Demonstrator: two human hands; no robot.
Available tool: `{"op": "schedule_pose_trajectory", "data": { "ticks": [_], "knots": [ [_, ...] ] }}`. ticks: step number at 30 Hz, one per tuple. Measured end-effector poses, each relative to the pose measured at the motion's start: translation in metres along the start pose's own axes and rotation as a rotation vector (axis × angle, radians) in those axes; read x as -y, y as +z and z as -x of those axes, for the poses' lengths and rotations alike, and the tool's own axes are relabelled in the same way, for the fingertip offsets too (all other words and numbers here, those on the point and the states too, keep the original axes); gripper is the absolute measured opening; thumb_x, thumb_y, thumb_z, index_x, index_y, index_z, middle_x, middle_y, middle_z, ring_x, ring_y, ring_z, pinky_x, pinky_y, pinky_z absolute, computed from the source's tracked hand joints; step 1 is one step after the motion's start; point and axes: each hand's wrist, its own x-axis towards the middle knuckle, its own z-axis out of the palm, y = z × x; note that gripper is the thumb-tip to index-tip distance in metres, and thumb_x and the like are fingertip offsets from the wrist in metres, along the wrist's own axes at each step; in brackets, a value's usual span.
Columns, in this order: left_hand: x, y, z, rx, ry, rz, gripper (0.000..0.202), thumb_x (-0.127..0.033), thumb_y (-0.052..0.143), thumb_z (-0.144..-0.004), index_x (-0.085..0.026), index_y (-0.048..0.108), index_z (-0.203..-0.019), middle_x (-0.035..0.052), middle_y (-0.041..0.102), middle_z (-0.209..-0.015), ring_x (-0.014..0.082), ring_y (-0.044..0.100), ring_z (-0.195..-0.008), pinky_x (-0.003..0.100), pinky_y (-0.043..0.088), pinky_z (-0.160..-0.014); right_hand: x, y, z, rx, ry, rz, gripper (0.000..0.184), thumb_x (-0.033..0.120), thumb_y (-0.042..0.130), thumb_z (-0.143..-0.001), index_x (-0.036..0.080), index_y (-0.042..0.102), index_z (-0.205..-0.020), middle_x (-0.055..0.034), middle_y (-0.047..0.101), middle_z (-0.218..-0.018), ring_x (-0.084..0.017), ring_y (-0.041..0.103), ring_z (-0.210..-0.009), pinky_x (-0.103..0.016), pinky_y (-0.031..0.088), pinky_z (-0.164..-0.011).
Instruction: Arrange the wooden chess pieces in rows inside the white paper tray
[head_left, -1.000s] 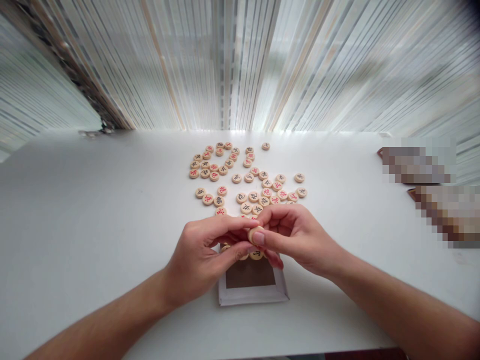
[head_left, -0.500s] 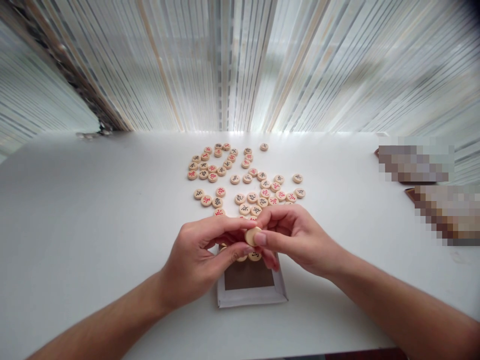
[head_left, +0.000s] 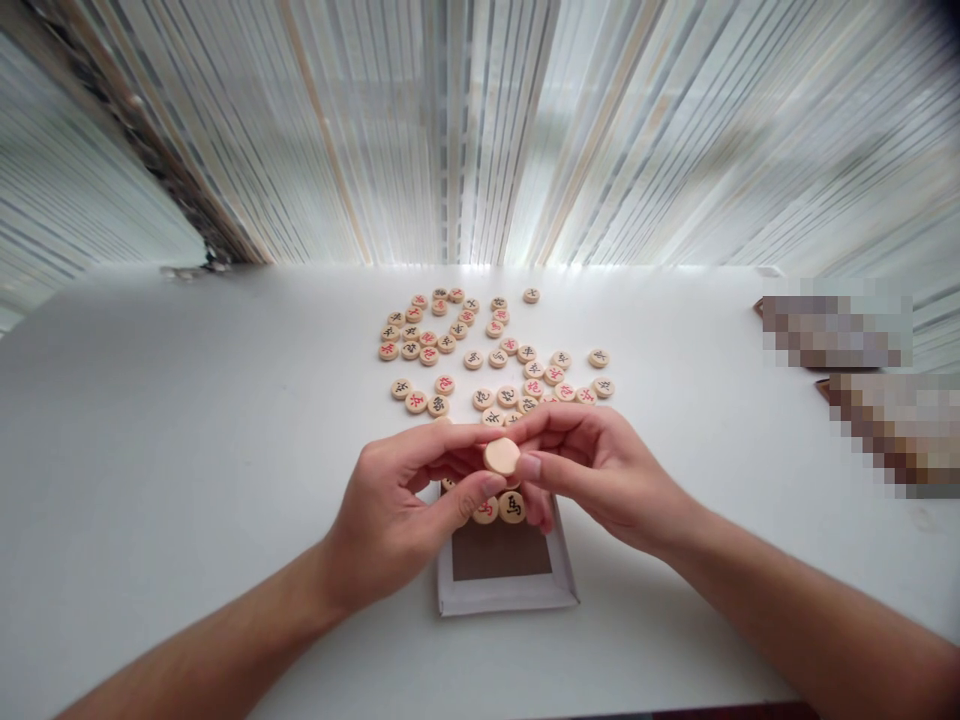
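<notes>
A round wooden Chinese chess piece, its blank side toward me, is held between both hands over a shallow box. My left hand closes on its left side with thumb and fingers. From the other side, my right hand pinches the same piece with thumb and forefinger. Below lies the open white box with a brown bottom. Several pieces rest in its far part, among them a black-marked piece and a red-marked piece. My hands hide the box's far edge.
Many loose chess pieces with red or black characters, such as one piece, lie scattered beyond my hands on the white table. A striped curtain hangs behind the table. Two blurred-out objects lie at the right.
The held piece has turned so more of its blank face shows, and it sits slightly higher. The marked pieces beneath show more clearly. The whole view has shifted slightly.
</notes>
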Motion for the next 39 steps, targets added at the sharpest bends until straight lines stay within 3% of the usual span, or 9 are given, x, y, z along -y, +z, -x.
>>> {"op": "schedule_pose_trajectory", "data": {
  "ticks": [4,8,12,16,21,26,33,39],
  "knots": [
    [0.0,-0.002,-0.002,-0.061,0.07,-0.156,0.025,-0.019,0.084,-0.091,-0.016,0.085,-0.115,0.0083,0.085,-0.095,0.0183,0.079,-0.081,0.025,0.064,-0.073,0.003,0.005,0.0,-0.079,-0.082,0.04,0.032,0.032,0.099,-0.076,0.017,0.077,-0.094,-0.0007,0.075,-0.068,-0.015,0.071,-0.053,-0.023,0.06,-0.048],
    [-0.004,-0.002,-0.004,-0.061,0.129,-0.252,0.014,-0.017,0.081,-0.093,-0.019,0.088,-0.104,0.0052,0.086,-0.088,0.0156,0.077,-0.075,0.023,0.06,-0.071,0.002,0.006,0.001,-0.084,-0.141,0.102,0.025,0.035,0.093,-0.083,0.017,0.079,-0.092,-0.0017,0.075,-0.066,-0.015,0.071,-0.053,-0.024,0.06,-0.047],
    [-0.008,0.0,-0.004,-0.017,-0.018,-0.119,0.014,-0.022,0.074,-0.099,-0.02,0.089,-0.098,0.003,0.084,-0.078,0.0145,0.077,-0.068,0.021,0.061,-0.065,-0.001,0.005,0.001,-0.096,-0.227,0.201,0.016,0.029,0.088,-0.089,0.017,0.082,-0.097,-0.0026,0.077,-0.071,-0.013,0.07,-0.054,-0.022,0.058,-0.049],
    [-0.008,-0.001,-0.003,0.02,-0.154,0.012,0.021,-0.027,0.071,-0.103,-0.018,0.088,-0.094,0.0034,0.082,-0.072,0.0146,0.078,-0.064,0.019,0.063,-0.064,-0.004,0.003,0.002,-0.137,-0.435,0.487,0.014,0.023,0.083,-0.092,0.019,0.083,-0.105,-0.0058,0.078,-0.083,-0.014,0.071,-0.064,-0.023,0.06,-0.055],
    [-0.007,-0.001,-0.002,0.044,-0.195,0.042,0.026,-0.031,0.07,-0.103,-0.015,0.086,-0.091,0.0052,0.081,-0.069,0.0163,0.077,-0.064,0.022,0.064,-0.064,-0.006,0.001,0.003,-0.127,-0.685,0.814,0.017,0.021,0.082,-0.094,0.018,0.08,-0.11,-0.0074,0.077,-0.09,-0.013,0.071,-0.063,-0.025,0.062,-0.059],
    [-0.007,0.0,-0.001,0.06,-0.186,0.002,0.03,-0.032,0.067,-0.104,-0.015,0.085,-0.087,0.0048,0.08,-0.069,0.0157,0.076,-0.063,0.021,0.062,-0.062,-0.002,0.005,0.005,-0.093,-0.845,1.038,0.012,0.016,0.074,-0.098,0.018,0.074,-0.109,-0.0054,0.077,-0.085,-0.013,0.069,-0.064,-0.025,0.059,-0.063],
    [-0.002,-0.006,0.002,0.008,-0.028,-0.132,0.025,-0.031,0.065,-0.104,-0.017,0.085,-0.097,0.0043,0.082,-0.077,0.0174,0.078,-0.068,0.025,0.062,-0.064,0.017,0.002,0.011,-0.123,-0.796,1.267,0.009,0.015,0.074,-0.095,0.018,0.068,-0.101,-0.0002,0.077,-0.081,-0.012,0.07,-0.064,-0.023,0.055,-0.064],
    [0.0,-0.011,0.001,-0.039,0.089,-0.269,0.028,-0.028,0.062,-0.105,-0.016,0.081,-0.088,0.0039,0.08,-0.074,0.0168,0.075,-0.065,0.026,0.058,-0.063,0.034,-0.002,0.024,-0.087,-0.641,1.371,0.009,0.015,0.073,-0.095,0.02,0.067,-0.099,0.0016,0.073,-0.081,-0.011,0.067,-0.066,-0.023,0.052,-0.063]
  ]
}}
